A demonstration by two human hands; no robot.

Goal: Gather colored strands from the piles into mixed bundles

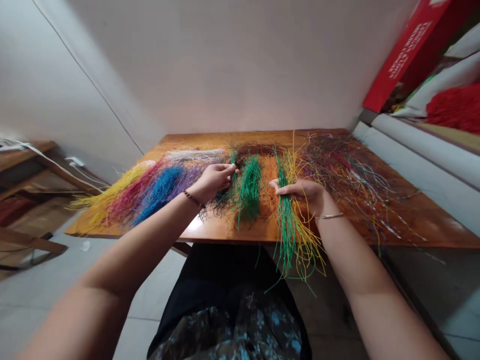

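Note:
My right hand (302, 192) is closed around a bundle of thin green strands (287, 230) and yellow strands (305, 240). The lower ends hang past the table's front edge. My left hand (219, 176) is pinched, with a small tuft of dark green strands (233, 156) at its fingertips. Between my hands lies a crinkled green pile (250, 182) on the table. Orange strands (269, 175) lie close to the fingers of my right hand, partly hidden. Under and beyond my left hand are dark strands (221, 200).
On the wooden table (423, 215) lie yellow (123, 187), pink (137, 190), blue (161, 190), purple (187, 180) and whitish piles (195, 154). A mixed tangle (348, 170) spreads at the right. White rolls (431, 145) and a red box (405, 55) flank the right side; a wall stands behind.

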